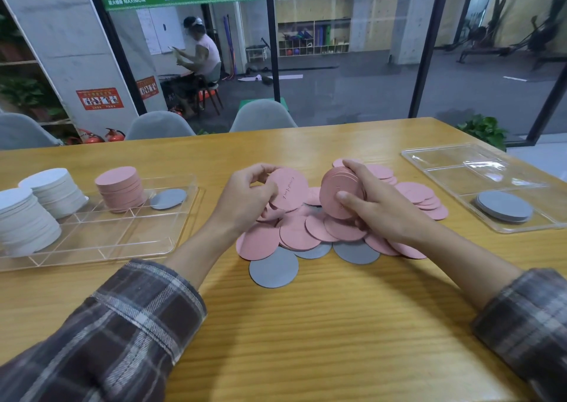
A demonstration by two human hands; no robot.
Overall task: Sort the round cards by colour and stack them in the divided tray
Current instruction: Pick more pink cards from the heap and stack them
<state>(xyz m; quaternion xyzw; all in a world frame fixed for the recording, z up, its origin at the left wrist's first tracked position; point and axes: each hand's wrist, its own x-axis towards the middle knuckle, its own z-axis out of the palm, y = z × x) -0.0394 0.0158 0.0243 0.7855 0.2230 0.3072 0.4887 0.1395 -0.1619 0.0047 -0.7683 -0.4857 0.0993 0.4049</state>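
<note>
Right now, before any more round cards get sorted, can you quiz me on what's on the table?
1. True or false: the left grip pinches one grey round card.
2. Which colour is the flat stack of round cards in the clear plastic divided tray on the right? A white, B grey, C pink.
3. Fill the gap: the bunch of round cards in the right grip is coloured ____.
Key: 1 false, it pinches a pink round card; 2 B; 3 pink.

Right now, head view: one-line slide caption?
Left hand pinches a pink card, right hand grips a pink stack above the mixed pile.
</note>
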